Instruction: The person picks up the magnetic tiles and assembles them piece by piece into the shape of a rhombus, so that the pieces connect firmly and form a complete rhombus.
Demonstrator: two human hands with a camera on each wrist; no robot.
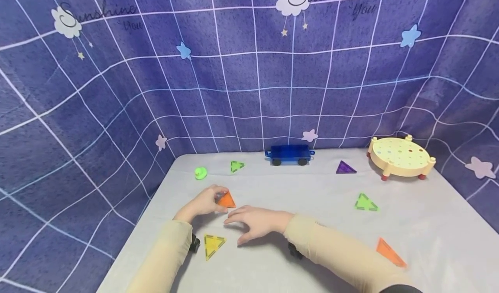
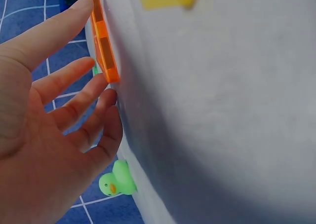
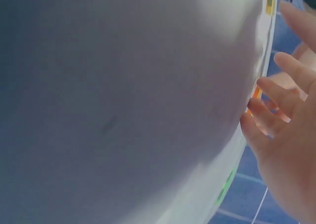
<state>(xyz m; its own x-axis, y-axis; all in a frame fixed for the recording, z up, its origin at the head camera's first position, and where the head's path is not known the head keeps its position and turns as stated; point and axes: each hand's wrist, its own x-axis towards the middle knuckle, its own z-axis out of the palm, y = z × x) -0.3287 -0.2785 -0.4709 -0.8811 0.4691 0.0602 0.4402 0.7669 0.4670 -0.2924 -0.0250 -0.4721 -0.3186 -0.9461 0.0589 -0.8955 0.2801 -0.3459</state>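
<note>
My left hand (image 1: 205, 201) grips an orange triangle tile (image 1: 228, 201) at the table's left side, thumb at one end and fingertips at the other. The left wrist view catches the same tile (image 2: 103, 41) edge-on between thumb and fingers. Just to its right, my right hand (image 1: 259, 221) hovers with fingers spread and holds nothing; its fingertips point toward the orange tile. A yellow triangle tile (image 1: 212, 244) lies on the table in front of both hands. Beyond the left hand sits a small green duck (image 1: 200, 173), with a green triangle tile (image 1: 236, 166) beside it.
At the back stands a blue wheeled wagon (image 1: 290, 154). A purple triangle tile (image 1: 345, 168) and a cream toy table (image 1: 399, 156) with short legs are at the back right. Another green triangle tile (image 1: 365, 202) and an orange one (image 1: 390, 252) lie at the right. A patterned curtain (image 1: 234, 76) encloses the table.
</note>
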